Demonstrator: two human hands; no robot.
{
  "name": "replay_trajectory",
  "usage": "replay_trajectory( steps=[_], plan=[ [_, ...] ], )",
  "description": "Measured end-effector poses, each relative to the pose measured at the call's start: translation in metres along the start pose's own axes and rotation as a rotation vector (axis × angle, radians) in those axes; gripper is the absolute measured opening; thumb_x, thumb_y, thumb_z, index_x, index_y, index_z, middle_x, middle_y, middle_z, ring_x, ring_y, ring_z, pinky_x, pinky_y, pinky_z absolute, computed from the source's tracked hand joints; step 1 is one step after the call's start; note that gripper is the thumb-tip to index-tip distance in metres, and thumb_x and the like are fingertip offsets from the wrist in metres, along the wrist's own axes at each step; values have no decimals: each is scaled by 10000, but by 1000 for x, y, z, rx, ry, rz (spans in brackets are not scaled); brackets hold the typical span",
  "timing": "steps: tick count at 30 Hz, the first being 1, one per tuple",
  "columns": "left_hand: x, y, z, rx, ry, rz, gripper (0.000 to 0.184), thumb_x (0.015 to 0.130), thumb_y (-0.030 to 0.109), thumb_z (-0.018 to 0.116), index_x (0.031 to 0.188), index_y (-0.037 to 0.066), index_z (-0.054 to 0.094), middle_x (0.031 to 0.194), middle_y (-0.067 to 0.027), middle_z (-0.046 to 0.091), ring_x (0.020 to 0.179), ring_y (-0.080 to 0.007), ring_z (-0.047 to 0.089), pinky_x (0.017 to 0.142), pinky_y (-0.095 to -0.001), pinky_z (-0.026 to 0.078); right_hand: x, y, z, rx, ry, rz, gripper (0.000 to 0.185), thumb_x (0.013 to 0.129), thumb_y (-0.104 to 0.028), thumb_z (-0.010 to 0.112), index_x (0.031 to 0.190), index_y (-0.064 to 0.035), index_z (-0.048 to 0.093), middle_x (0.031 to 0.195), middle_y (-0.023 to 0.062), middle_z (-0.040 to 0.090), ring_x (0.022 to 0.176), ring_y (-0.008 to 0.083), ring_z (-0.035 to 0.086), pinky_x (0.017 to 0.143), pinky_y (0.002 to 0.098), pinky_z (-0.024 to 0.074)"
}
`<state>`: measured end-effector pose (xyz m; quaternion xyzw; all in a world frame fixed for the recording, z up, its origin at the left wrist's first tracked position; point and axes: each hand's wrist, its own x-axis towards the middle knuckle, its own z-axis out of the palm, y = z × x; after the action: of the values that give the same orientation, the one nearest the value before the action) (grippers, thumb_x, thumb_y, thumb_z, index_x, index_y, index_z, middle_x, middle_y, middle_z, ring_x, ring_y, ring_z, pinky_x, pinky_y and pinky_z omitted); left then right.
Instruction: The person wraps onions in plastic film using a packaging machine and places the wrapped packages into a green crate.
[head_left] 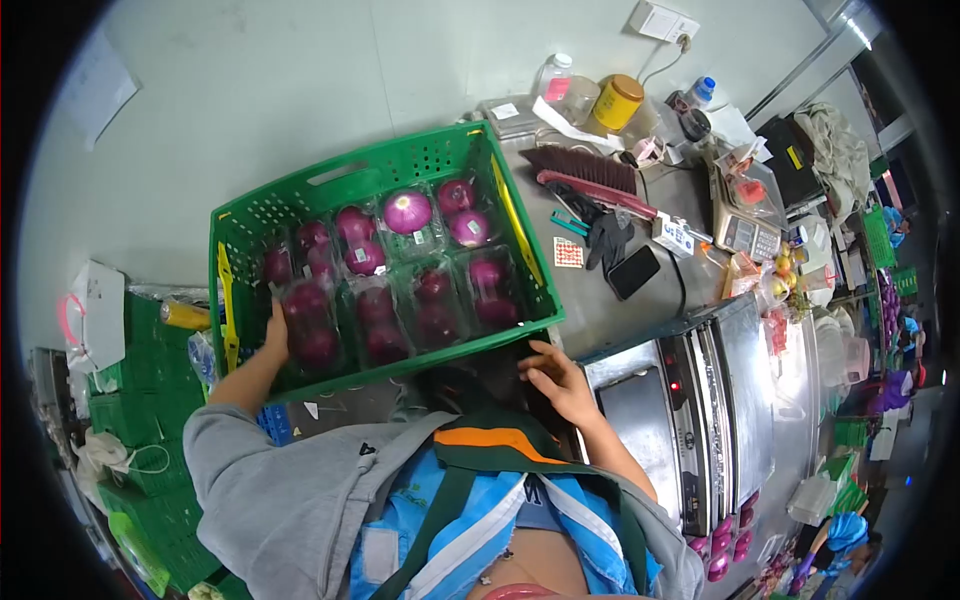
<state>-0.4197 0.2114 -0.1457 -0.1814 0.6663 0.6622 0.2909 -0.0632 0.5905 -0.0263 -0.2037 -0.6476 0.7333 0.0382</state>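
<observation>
A green plastic crate (pixel 395 375) with yellow end handles holds two rows of clear packs of red onions (pixel 408 213). Inside its front left corner, my left hand (pixel 277 335) is closed against the side of a pack of red onions (pixel 311 325); some of its fingertips are hidden by the pack. My right hand (pixel 562 385) is empty, just outside the crate's front right corner, its fingers apart and slightly bent.
Right of the crate, a steel table (pixel 590 310) carries a brush (pixel 590 180), black gloves (pixel 608 240), a phone (pixel 633 272) and a scale (pixel 745 235). A wrapping machine (pixel 690 400) stands by my right arm. Green crates (pixel 150 400) are stacked at left. Another person (pixel 845 535) is at far right.
</observation>
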Motion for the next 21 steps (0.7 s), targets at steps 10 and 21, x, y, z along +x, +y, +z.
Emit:
replay_trajectory(
  steps=[10,21],
  plan=[
    [-1,-25,3,-240,-49,-111,670,845,602,275,1184,52,450,1055,-134,549,942,-271,555,892,-406,412,-32,19,-14,60,212,74,392,854,-97,533,1204,9,392,987,101,567,862,144,549,783,255,428],
    [45,-77,-6,175,262,-129,721,858,586,236,1140,-26,492,1077,-146,549,972,-299,535,867,-383,407,-83,59,-32,224,604,205,340,843,-57,527,1158,26,425,910,125,587,782,171,574,743,268,452]
  ],
)
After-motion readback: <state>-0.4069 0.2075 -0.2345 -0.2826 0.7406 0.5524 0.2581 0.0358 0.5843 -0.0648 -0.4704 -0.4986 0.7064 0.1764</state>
